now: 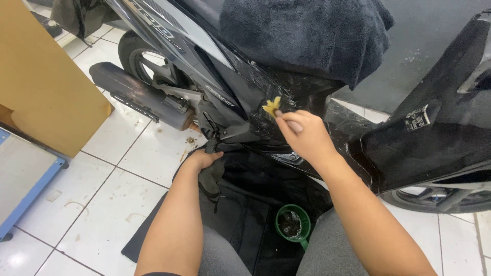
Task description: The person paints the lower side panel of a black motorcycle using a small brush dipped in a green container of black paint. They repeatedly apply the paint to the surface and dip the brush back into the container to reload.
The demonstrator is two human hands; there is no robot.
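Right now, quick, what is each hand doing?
Left hand: closed on a dark cloth.
Right hand: fingers pinched on a yellow sponge against the scooter panel.

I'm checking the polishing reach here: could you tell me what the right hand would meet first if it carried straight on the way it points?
The right hand pinches a small yellow piece aimed up-left. Straight on, it would probably meet the glossy black side panel of the scooter at once; they look touching, though depth is unclear.

Glossy black plastic scooter panel [286,87], fluffy dark cloth towel [307,36], smooth glazed floor tiles [102,194].
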